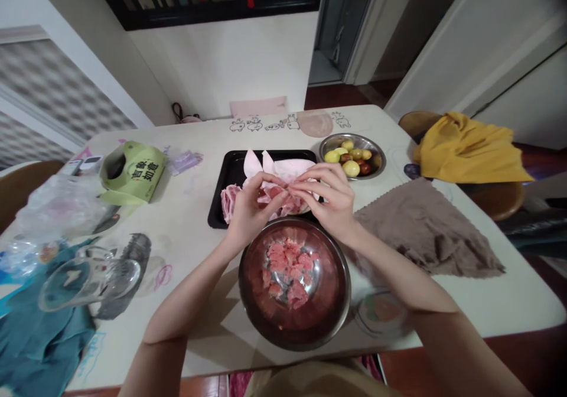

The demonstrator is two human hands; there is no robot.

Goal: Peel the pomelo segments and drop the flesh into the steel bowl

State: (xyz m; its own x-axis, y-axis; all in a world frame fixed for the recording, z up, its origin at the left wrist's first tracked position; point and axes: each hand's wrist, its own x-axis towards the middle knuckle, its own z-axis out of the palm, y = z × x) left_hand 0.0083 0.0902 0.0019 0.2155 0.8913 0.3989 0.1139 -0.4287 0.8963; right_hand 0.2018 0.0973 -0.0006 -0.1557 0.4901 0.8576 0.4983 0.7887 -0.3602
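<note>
Both hands come together over a black tray (217, 208) in the middle of the table. My left hand (256, 203) pinches a small pink piece of pomelo, mostly covered by the fingers. The fingertips of my right hand (330, 199) close on the same piece from the other side. Beneath them lie pale pomelo peel (292, 168) and torn pink membrane, with a folded pink portion (229, 201) at the tray's left. Nearer me stands a steel bowl (295, 335) with several chunks of peeled pomelo flesh (287, 255) in it.
A small steel bowl of green and brown fruit (351, 168) is behind my right hand. A brown cloth (434, 231) lies to the right, near a yellow cloth (469, 149) on a chair. On the left are a green carton (137, 175), a glass jug (95, 279) and clear plastic (62, 205).
</note>
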